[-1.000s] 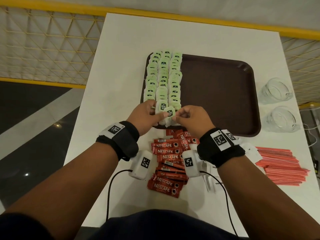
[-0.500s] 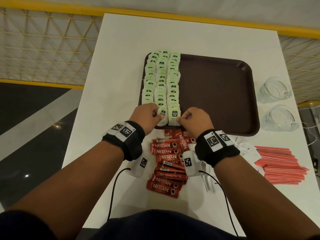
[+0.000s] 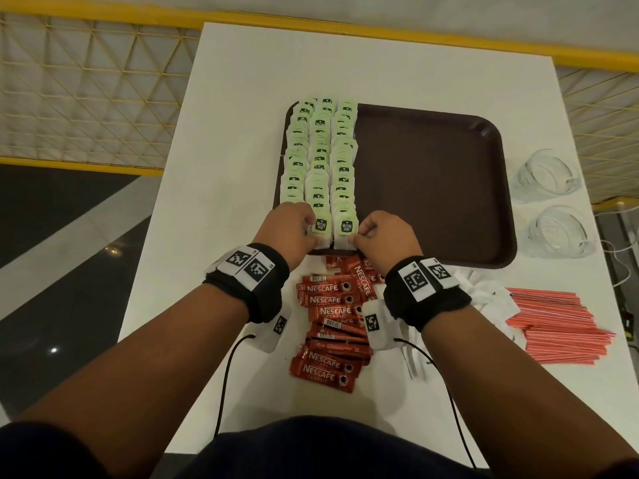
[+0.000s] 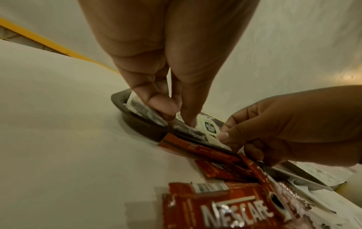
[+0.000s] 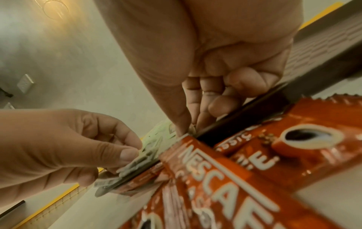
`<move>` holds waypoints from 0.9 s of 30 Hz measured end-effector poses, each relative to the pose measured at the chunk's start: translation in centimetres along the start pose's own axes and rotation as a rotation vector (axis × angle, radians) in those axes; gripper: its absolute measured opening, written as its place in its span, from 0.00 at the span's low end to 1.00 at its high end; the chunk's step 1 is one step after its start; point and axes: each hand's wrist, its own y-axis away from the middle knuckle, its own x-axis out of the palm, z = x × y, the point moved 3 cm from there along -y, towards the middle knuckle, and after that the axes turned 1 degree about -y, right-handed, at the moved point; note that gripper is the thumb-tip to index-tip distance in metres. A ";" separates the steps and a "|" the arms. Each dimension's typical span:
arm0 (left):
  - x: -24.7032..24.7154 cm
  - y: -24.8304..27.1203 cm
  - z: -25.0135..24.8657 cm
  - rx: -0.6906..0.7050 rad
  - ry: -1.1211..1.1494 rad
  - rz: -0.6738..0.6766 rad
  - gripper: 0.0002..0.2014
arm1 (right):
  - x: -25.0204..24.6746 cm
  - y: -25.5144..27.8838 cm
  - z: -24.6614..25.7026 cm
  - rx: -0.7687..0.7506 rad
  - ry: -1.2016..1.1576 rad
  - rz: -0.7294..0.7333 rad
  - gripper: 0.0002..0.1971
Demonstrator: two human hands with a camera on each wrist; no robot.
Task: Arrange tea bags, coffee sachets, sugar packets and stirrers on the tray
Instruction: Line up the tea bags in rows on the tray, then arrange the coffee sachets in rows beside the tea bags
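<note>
A brown tray (image 3: 432,188) carries three rows of green-tagged tea bags (image 3: 320,157) along its left side. At the rows' near end my left hand (image 3: 311,233) pinches a tea bag (image 3: 320,229) of the middle row. My right hand (image 3: 356,236) pinches the tea bag beside it (image 3: 346,229) in the right row. In the left wrist view my left hand's fingertips (image 4: 176,114) press a tea bag (image 4: 145,111) just inside the tray rim (image 4: 137,124). In the right wrist view my right hand (image 5: 188,128) pinches at the rim (image 5: 245,122).
Red coffee sachets (image 3: 332,316) lie piled on the white table between my wrists. White sugar packets (image 3: 484,299) and red stirrers (image 3: 560,326) lie to the right. Two clear glass cups (image 3: 543,174) stand right of the tray. The tray's right part is bare.
Both hands have lowered two tea bags from just above the tray's near edge onto the near ends of the middle and right rows, and have drawn slightly apart.
</note>
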 end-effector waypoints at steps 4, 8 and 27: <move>-0.1 0.1 -0.1 0.015 -0.001 -0.022 0.10 | -0.7 0.2 0.0 -0.007 0.004 -0.008 0.08; -0.5 1.2 -0.7 0.090 -0.014 -0.059 0.05 | -2.2 1.7 -0.2 -0.047 0.004 -0.029 0.08; 2.4 5.5 0.1 0.199 -0.307 0.377 0.16 | 0.6 7.5 -3.2 -0.034 0.273 0.188 0.05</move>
